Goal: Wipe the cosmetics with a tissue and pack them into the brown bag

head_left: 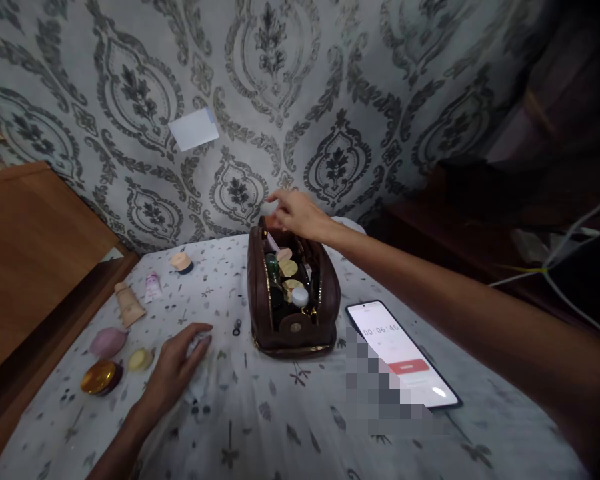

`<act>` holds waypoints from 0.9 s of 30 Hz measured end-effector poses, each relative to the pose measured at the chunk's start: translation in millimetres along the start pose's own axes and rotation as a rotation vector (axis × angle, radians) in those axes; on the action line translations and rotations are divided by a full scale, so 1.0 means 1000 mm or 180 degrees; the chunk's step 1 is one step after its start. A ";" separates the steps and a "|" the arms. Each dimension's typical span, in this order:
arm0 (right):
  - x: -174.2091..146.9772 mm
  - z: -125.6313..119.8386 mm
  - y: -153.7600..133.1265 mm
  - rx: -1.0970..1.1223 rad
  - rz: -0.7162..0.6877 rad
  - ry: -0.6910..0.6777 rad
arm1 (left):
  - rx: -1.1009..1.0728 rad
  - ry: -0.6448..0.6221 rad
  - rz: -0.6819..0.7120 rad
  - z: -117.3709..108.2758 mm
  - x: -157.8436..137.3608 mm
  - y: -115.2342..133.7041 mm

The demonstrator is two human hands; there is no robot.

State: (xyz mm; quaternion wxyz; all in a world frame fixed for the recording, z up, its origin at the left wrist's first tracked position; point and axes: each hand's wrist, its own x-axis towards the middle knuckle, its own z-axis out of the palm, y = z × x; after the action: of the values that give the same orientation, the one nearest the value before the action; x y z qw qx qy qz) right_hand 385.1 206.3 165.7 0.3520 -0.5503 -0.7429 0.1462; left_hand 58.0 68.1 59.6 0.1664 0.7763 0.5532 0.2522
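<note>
A dark brown zip bag (257,293) stands unzipped on the table, packed with small cosmetic jars and bottles, among them a white-capped container (300,297) and a green one (273,267). My right hand (297,215) is over the bag's far end, index finger stretched to the left and the other fingers bent down by the rim. Whether those fingertips touch the bag is unclear. To the left of the bag, my left hand (173,367) rests low over the cloth, thumb and index finger apart. I make out no object between them.
Left of my left hand lie an amber-lidded jar (101,378), a pale yellow jar (141,360), a pink rounded item (108,343), a beige tube (129,304), a small pink-white tube (153,287) and a peach-lidded jar (181,263). A phone (405,360) showing a timer lies right of the bag.
</note>
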 end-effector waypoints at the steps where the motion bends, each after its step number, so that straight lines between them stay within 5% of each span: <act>1: -0.008 -0.003 -0.005 0.0099 -0.0036 0.0119 | -0.0010 0.0022 -0.0036 -0.003 0.002 -0.003; 7: -0.075 -0.004 -0.040 0.1077 -0.0320 0.0267 | 0.0070 0.0063 -0.0218 -0.011 0.010 -0.019; 15: -0.167 0.059 -0.056 0.1295 -0.0499 -0.0741 | 0.0178 -0.0129 -0.0108 -0.002 0.007 -0.025; 20: -0.191 0.107 -0.055 0.1148 -0.0506 -0.1244 | 0.0266 -0.0066 -0.0096 -0.005 0.003 -0.029; 27: -0.192 0.139 -0.065 0.1632 -0.0011 -0.1665 | 0.0633 0.0132 -0.0282 -0.029 0.012 -0.056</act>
State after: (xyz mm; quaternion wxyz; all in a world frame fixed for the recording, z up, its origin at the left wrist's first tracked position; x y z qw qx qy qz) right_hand 271.0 30.6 36.9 0.2768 -0.3870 -0.7479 0.4629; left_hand 1.4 97.8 55.3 0.0881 0.7584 0.6126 0.2046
